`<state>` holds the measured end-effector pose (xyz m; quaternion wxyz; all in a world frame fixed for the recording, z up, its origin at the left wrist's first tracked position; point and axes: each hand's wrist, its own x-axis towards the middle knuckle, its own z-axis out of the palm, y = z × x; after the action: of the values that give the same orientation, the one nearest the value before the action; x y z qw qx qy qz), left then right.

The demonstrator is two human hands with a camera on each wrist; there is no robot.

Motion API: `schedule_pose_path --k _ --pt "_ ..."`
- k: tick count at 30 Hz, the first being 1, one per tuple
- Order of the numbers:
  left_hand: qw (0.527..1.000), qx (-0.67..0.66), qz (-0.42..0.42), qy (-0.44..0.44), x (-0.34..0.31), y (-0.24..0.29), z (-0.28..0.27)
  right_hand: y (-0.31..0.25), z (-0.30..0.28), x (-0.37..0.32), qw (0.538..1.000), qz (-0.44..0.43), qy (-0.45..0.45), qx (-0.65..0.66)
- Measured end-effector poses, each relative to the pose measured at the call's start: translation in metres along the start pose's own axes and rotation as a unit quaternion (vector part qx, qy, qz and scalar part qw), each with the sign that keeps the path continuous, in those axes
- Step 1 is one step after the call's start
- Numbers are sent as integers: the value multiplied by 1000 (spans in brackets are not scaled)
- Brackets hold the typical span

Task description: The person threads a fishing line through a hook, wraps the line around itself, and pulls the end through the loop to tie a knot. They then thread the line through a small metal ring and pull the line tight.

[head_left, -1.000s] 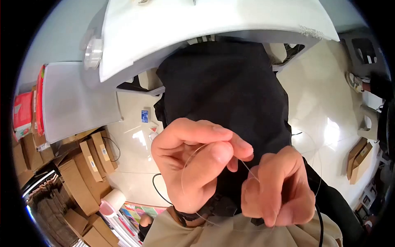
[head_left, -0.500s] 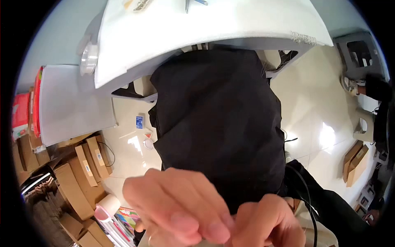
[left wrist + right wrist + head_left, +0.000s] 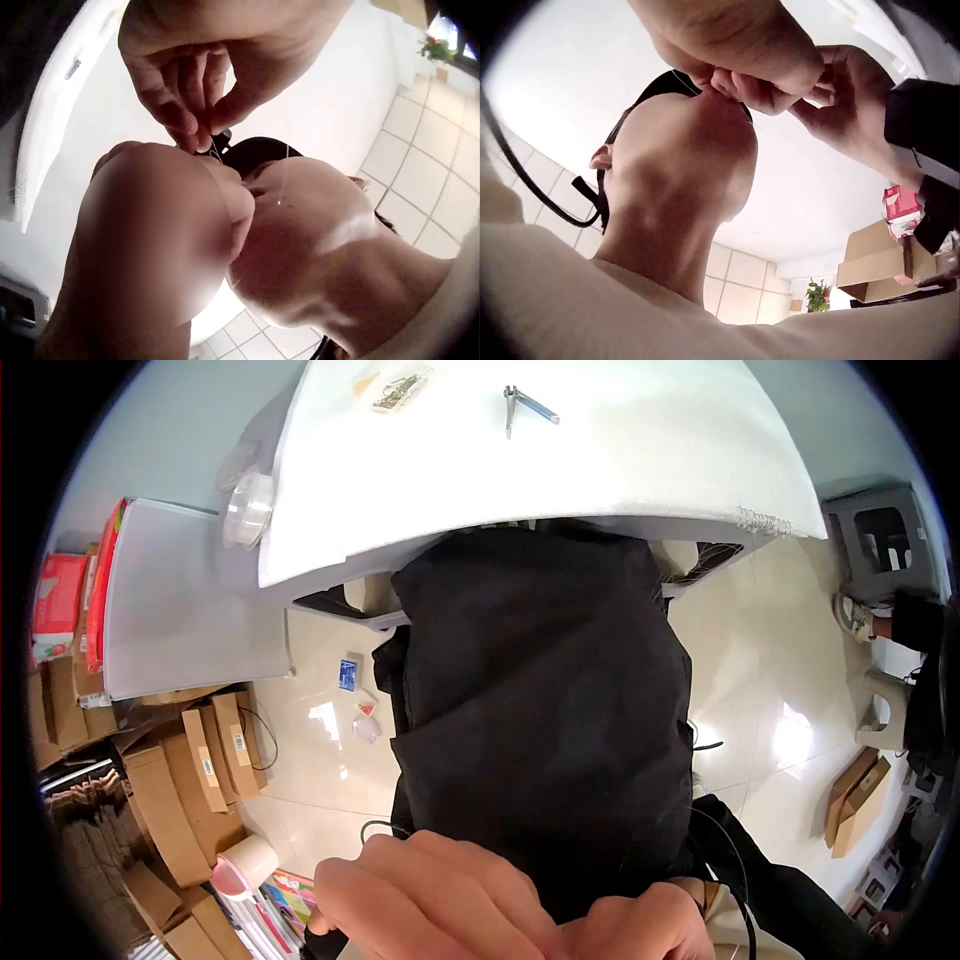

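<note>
Both hands are raised close below the person's face. In the head view the left hand [image 3: 430, 900] and right hand [image 3: 640, 925] meet at the bottom edge, backs up, their fingertips hidden. The left wrist view shows the left thumb and fingers pinching a thin clear thread [image 3: 214, 148], just over the curled right hand [image 3: 150, 225], which grips it from below. Part of that right hand is blurred. From the right wrist, the right hand [image 3: 742, 45] appears with fingers curled near the mouth, the left hand [image 3: 855, 105] right beside it.
Ahead stands a white-topped table [image 3: 600, 470] with nail clippers [image 3: 530, 405], a small bag of metal bits [image 3: 395, 388] and a row of wire rings [image 3: 765, 520] at its edge. A clear spool [image 3: 248, 510] is left. Black cloth [image 3: 545, 700] covers the lap; cardboard boxes [image 3: 170, 810] lie left.
Both hands have come up and toward the face, lower in the head view. The thread loop seen between them is now mostly out of sight. More of the tabletop shows.
</note>
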<state>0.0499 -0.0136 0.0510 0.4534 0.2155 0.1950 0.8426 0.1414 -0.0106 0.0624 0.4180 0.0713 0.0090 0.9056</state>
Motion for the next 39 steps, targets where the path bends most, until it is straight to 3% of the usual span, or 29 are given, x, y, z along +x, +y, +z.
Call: schedule_pose_path --k 4,9,10,13,18,21,24,30,36,39 --pt "997 37 -52 -48 6 9 -2 6 0 1 994 -86 13 -58" --pt "958 77 -199 -191 28 26 -12 -7 7 0 993 -73 51 -82" --pt "960 87 -197 -179 25 25 -12 -8 -2 0 992 -76 26 -97" --pt "970 151 -153 -113 18 16 -3 -23 -1 -6 970 -61 94 -215" --pt "964 205 -146 -80 21 13 -14 -31 -35 8 917 -82 158 -358" --pt "960 241 -126 -60 24 12 -19 -47 -49 17 926 -32 193 -322" --pt "954 271 -105 -76 29 13 -25 -48 -47 18 906 -33 141 -397" --pt "939 323 -68 -95 30 9 -29 -39 -40 19 916 10 79 -394" --pt "910 365 29 -194 31 3 -33 -28 -31 13 926 -18 119 -357" --pt "912 360 25 -195 29 5 -34 -28 -32 10 928 -17 111 -356"
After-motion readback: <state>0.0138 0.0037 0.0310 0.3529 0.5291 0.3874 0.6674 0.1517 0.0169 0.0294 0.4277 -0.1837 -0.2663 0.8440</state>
